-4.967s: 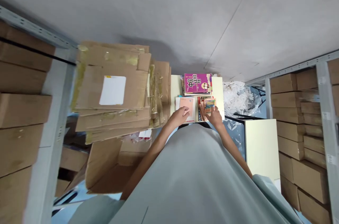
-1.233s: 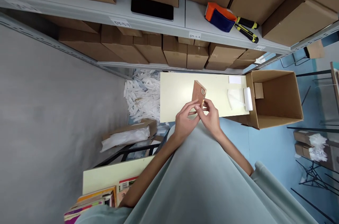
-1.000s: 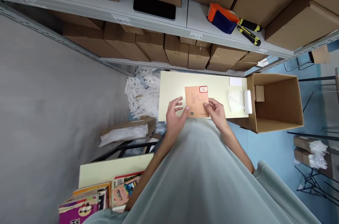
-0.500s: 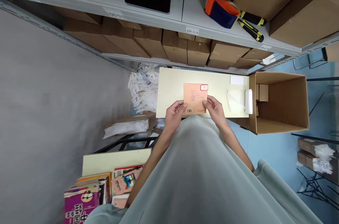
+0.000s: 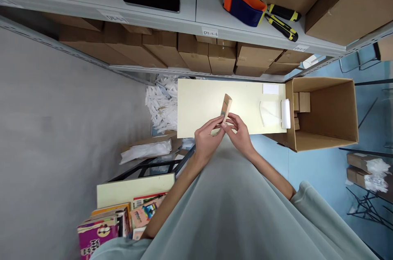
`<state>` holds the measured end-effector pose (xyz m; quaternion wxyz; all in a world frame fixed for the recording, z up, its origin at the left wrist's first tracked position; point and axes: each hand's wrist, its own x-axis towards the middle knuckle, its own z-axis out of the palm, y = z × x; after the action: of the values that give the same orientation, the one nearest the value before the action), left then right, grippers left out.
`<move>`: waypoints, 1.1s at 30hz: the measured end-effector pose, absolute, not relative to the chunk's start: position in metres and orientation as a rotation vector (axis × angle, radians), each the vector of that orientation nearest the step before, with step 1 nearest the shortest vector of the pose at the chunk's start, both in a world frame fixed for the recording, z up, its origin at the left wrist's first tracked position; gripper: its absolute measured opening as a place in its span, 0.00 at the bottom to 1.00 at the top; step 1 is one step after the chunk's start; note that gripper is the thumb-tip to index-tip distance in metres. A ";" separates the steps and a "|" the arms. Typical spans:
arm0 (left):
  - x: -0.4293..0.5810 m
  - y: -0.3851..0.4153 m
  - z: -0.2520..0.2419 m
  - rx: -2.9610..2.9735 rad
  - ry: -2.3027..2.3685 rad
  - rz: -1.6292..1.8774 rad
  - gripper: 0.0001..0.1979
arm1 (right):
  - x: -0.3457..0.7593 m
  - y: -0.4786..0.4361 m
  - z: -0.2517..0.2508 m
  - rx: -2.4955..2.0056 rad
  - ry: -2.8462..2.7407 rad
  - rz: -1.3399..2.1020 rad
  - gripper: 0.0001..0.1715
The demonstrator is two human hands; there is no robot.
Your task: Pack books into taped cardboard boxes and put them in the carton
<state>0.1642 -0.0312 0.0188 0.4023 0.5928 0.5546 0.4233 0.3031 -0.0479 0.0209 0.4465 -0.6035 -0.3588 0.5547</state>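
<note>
The book point(image 5: 226, 106) stands edge-on over the tabletop point(image 5: 196, 104), its long axis pointing away from the person. The left hand point(image 5: 206, 142) and right hand point(image 5: 241, 135) share a closed grip on its near end.

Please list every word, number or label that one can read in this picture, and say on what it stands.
"D2-5-6", handwritten, last sign unsure: middle shelf label.
Too blurred to read: left shelf label, right shelf label.
Cut off by the edge: large characters on the purple book.
No text shows on the thin book, held edge-on by the left hand and right hand.
</note>
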 end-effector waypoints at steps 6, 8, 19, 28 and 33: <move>0.176 -0.035 0.021 1.795 1.308 1.031 0.15 | 0.325 -0.041 0.019 -1.424 -0.797 1.392 0.29; 0.170 -0.031 0.021 1.716 1.399 1.027 0.16 | 0.337 -0.041 0.021 -1.420 -0.795 1.408 0.28; 0.145 -0.007 0.010 0.853 1.241 0.745 0.32 | 0.350 -0.045 0.027 -1.425 -0.785 1.483 0.27; 0.156 -0.018 0.007 0.763 1.395 0.938 0.31 | 0.358 -0.042 0.008 -1.588 -0.937 1.144 0.35; 0.165 -0.025 0.011 0.927 1.537 1.031 0.25 | 0.348 -0.046 0.019 -1.530 -1.066 1.314 0.31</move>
<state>0.1652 -0.0254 0.0113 0.5107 0.3849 0.6385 0.4281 0.3483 -0.0458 0.0193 0.4173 -0.6097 -0.4246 0.5234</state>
